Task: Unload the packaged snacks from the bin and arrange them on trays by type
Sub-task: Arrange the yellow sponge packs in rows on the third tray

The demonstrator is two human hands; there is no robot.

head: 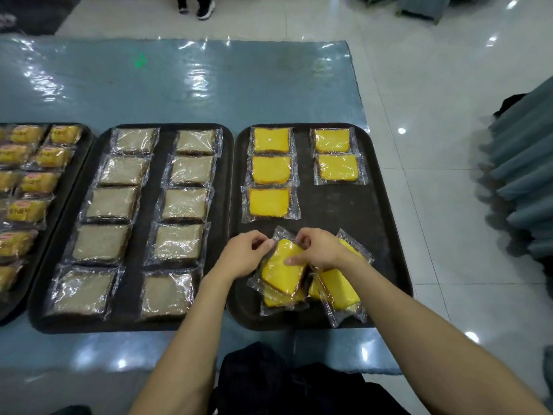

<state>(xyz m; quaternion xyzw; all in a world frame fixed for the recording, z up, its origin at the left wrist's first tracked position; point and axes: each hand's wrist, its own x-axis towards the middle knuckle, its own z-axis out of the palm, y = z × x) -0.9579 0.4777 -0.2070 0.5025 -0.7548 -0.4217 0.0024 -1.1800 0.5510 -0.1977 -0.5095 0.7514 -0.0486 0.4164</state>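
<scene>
Middle black plastic tray [167, 126] looking full, holding ten clear-wrapped brown cake slices [184, 204]. Right black tray [329, 205] holding five clear-wrapped yellow cake packets [270, 170] in rows. Left hand [242, 256] and right hand [320, 250] pinching top yellow packet [282, 269] of loose pile [339, 290] waiting at near edge. Bin not showing.

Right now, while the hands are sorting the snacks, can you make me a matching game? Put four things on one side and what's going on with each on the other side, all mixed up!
Things:
1. left tray
2. middle tray
3. right tray
4. top packet of the loose pile

States:
A. held by the left hand and the right hand
B. carries pale brown slices, ten in two columns
C. carries plain yellow slices, five laid out neatly
D. carries labelled yellow packets

Pairs: 1-D, 2-B, 3-C, 4-A
</scene>
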